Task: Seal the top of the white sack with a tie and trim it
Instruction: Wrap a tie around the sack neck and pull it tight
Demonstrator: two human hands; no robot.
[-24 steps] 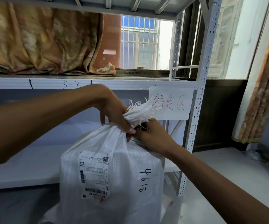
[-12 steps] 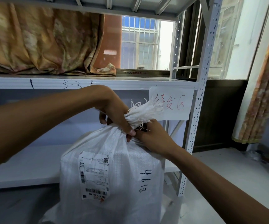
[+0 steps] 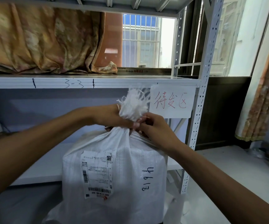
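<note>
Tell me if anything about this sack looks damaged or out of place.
The gathered top of the white sack ends in a frayed tuft of loose strands above the left hand and right hand. The shipping label sits slightly tilted. No tear or spill shows.

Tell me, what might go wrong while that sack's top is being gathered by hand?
The left hand alone clamps the bunched neck of the white sack; if it loosens, the gather may spread open. The frayed top sheds loose strands that could snag under the right hand working beside it. No tie is clearly visible, so the closure may not be secured yet.
</note>
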